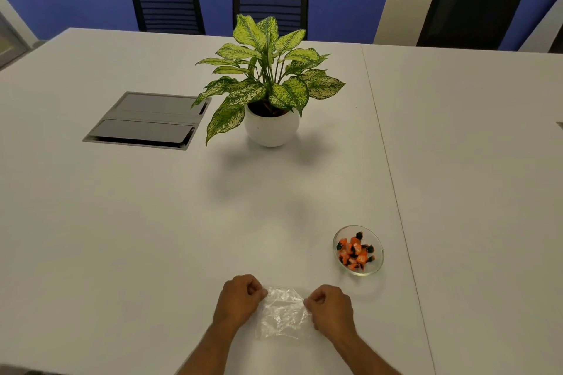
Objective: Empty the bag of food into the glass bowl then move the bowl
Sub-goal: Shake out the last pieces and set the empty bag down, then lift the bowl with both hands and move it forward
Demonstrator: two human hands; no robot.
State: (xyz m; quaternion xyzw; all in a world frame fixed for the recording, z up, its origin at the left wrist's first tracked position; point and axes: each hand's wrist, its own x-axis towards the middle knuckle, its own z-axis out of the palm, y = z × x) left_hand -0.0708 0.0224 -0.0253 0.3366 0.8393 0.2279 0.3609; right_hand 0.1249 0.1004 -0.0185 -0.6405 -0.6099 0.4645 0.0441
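Note:
A clear plastic bag (pixel 283 315) lies flat on the white table near its front edge, and nothing shows inside it. My left hand (pixel 239 298) pinches the bag's top left corner. My right hand (pixel 330 306) pinches its top right corner. A small glass bowl (pixel 377 248) stands to the right and a little farther back, apart from both hands. Inside it sit several orange and black wrapped sweets (pixel 355 251).
A potted plant in a round white pot (pixel 271 128) stands in the middle of the table. A grey cable hatch (pixel 146 120) is set into the tabletop to its left. A seam (pixel 393 186) between tabletops runs just right of the bowl. Black chairs (pixel 167 4) line the far edge.

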